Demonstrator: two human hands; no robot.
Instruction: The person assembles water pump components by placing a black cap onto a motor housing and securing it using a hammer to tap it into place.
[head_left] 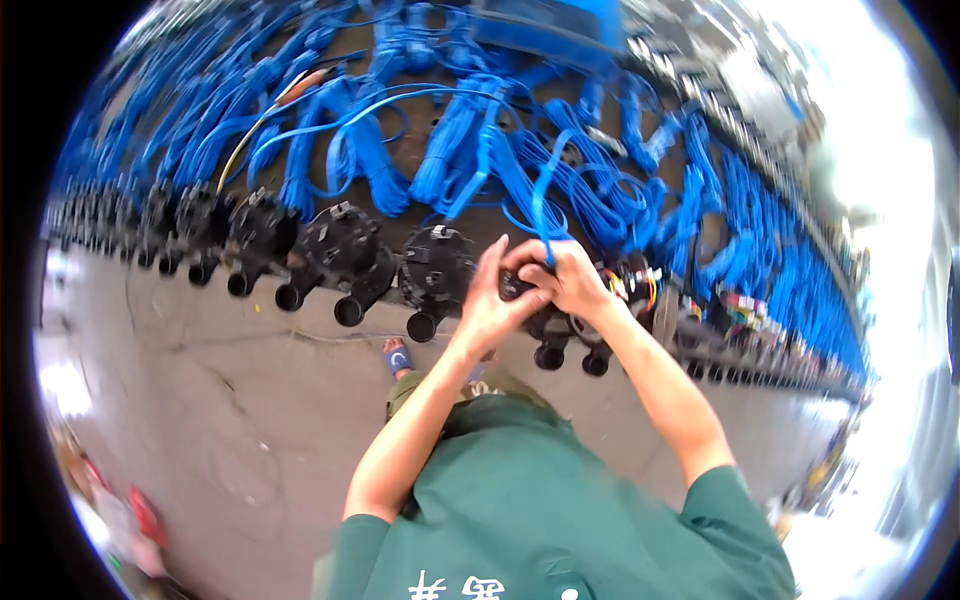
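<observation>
Both my hands meet over one black round housing with a pipe stub at the near edge of the bench. My left hand grips its left side, thumb and fingers around it. The curled fingers of my right hand close at its top, where a blue cable runs down into them. The fingertips partly hide the housing and the cable's end. Just left stands another black housing. Right of my right hand, an opened housing shows coloured wires.
A long row of black housings lines the bench edge, their pipe stubs facing me. Bundled blue cables lie behind them, with a blue bin farther back. An orange-handled tool rests among the bundles. Below is a grey floor.
</observation>
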